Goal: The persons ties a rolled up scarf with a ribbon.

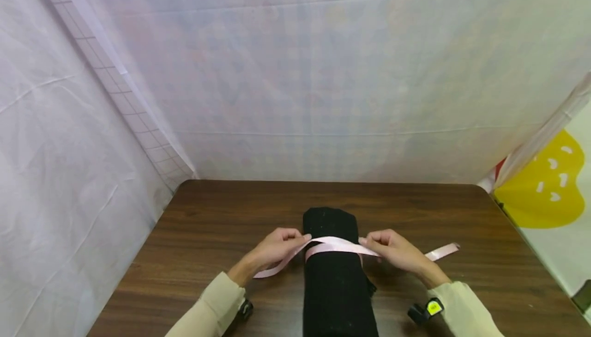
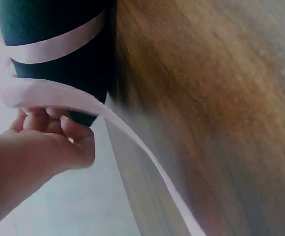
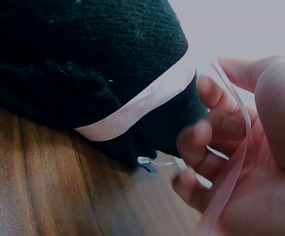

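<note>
A rolled black knit cloth (image 1: 337,275) lies on the dark wooden tabletop (image 1: 212,224), its length running from the near edge toward the far edge, roughly midway between the left and right edges; its near end runs out of the head view at the bottom. A pale pink ribbon (image 1: 334,245) crosses over the roll near its far end. The left hand (image 1: 277,247), just left of the roll, pinches the ribbon with curled fingers, and that tail slants down across the tabletop toward the near left. The right hand (image 1: 392,247), just right of the roll, curls its fingers round the other stretch of ribbon, whose loose end lies flat on the wood pointing toward the right edge. In the right wrist view the ribbon passes across the palm between thumb and bent fingers (image 3: 209,137). Bare wood lies open on both sides of the roll and behind it up to the far edge, where white sheeting (image 1: 323,70) hangs.
</note>
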Motion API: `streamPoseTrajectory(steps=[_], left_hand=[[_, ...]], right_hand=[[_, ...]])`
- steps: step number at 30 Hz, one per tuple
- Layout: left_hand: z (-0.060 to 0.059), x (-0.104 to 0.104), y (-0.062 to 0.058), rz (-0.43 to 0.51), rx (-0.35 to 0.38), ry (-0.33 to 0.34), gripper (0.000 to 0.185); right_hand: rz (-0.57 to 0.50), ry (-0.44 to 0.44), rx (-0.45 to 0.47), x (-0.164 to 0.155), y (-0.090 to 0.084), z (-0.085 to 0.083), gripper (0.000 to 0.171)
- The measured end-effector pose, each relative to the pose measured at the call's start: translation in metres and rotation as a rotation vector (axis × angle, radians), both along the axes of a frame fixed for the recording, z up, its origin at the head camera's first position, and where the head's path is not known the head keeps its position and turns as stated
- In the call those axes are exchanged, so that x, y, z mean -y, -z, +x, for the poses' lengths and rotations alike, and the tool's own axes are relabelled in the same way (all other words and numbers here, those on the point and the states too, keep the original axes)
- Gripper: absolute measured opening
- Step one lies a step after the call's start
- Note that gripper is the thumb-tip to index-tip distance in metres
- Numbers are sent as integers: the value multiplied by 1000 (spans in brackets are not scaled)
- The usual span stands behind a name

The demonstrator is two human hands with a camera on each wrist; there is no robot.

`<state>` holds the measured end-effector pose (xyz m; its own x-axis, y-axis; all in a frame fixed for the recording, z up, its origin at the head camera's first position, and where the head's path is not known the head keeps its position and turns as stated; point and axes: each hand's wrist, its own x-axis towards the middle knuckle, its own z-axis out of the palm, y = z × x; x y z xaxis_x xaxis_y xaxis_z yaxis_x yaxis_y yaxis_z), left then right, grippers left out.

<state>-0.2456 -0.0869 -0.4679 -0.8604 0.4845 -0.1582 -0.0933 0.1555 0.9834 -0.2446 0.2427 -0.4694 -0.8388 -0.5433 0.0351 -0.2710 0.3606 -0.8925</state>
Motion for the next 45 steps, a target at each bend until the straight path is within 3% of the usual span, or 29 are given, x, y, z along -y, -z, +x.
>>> streamPoseTrajectory(steps=[5,10,13,17,19,25,28,33,37,45], left_hand=[[3,1,-2,102,58,64,44],[6,4,-6,10,-19,36,39],[6,7,-6,7,-29,39,39],[9,12,-7,33,13,48,35],[11,14,-7,8,12,24,35],[12,16,-6,-149,-109,-33,40],[11,17,-3,-172,-141,-41,33],[11,22,2,-197,-153,-44,23],[12,24,4,-211,-162,-47,23],[12,24,8,-236,-142,-45,24]], right_hand=[[-87,-109,21,0,-4,3,23],[-104,-180,-48,0,-6,3,17],[-99,-188,-75,-1,-6,3,16],[-89,-188,-71,-3,-5,4,18],[-83,-185,-66,-3,-4,5,20],[-94,-182,-62,-4,1,4,19],[-106,-177,-31,-4,4,3,20],[-104,-174,99,-6,6,4,25],[-78,-161,161,-7,9,4,29],[-76,-199,78,-13,23,-2,21]])
